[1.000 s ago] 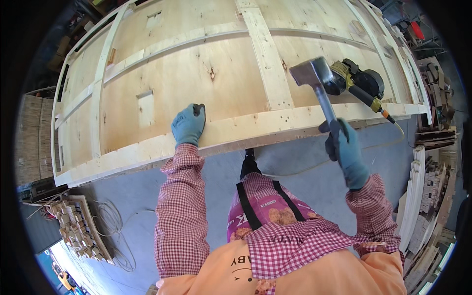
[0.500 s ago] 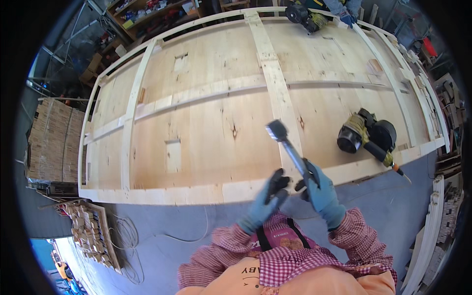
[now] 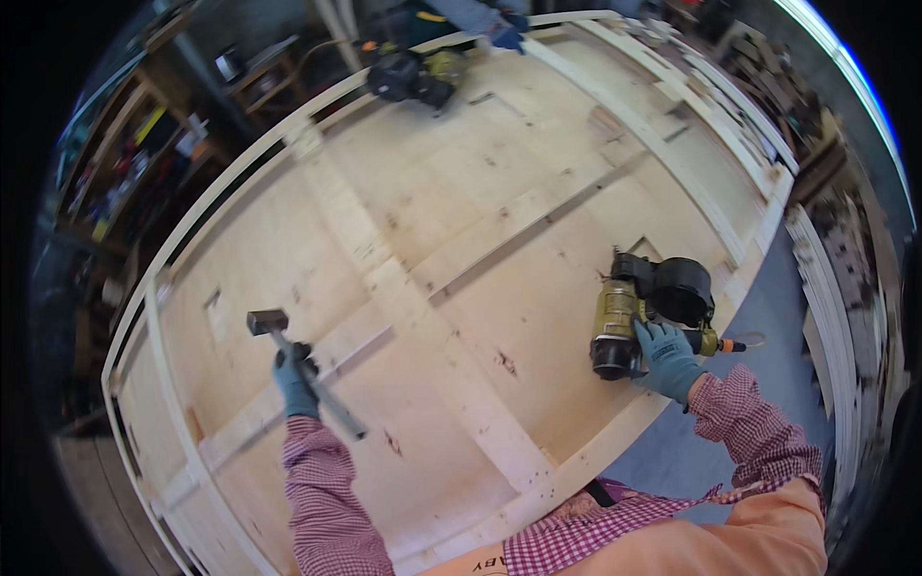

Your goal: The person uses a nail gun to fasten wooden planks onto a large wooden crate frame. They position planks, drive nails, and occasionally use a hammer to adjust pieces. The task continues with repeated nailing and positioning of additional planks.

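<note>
My left hand [image 3: 296,381], in a blue and black work glove, is closed around the handle of a hammer [image 3: 268,323] and holds it over the wooden frame panel. The hammer's dark head points away from me. Near the panel's right front edge lies a coil nail gun [image 3: 615,322], yellow-green and black with a round magazine. My right hand [image 3: 669,361], gloved alike, is on the nail gun's handle, its fingers bent over it; the palm side is hidden. Below both stretches the large panel [image 3: 567,384], pale sheet with timber battens [image 3: 423,331] across it.
A second nail gun [image 3: 413,77] rests at the panel's far edge, beside another person's gloved hand [image 3: 506,36]. Offcuts and boards [image 3: 850,288] are stacked to the right. Shelves with tools [image 3: 134,154] stand far left. An air hose fitting [image 3: 735,345] joins my nail gun.
The hammer has passed from my right hand to my left, which has swung out left over the panel. My right hand has reached right onto the nail gun. The view has turned.
</note>
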